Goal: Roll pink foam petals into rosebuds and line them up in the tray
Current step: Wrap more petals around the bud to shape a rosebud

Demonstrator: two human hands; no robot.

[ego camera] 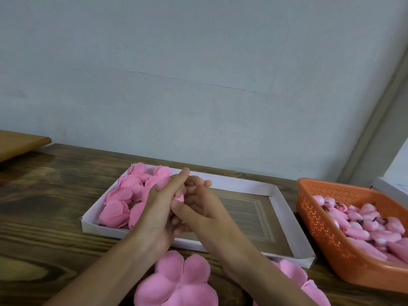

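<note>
Over the white cardboard tray [278,196] my left hand [162,204] and my right hand [198,204] are pressed together around a small pink foam piece [180,198]. Only a bit of that pink foam shows between the fingers, so its shape is mostly hidden. Several pink rosebuds [123,202] fill the tray's left end. The tray's right half shows its brown bottom. A flat pink foam petal flower [178,281] lies on the table near my forearms. Another pink petal piece [295,274] sits to its right, partly under my right arm.
An orange perforated plastic basket [318,219] at the right holds several small pink buds with dark bits. The dark wooden table [44,217] ends at a pale wall behind the tray. A light wooden board [19,143] lies at the far left. A white object's corner [393,188] shows at far right.
</note>
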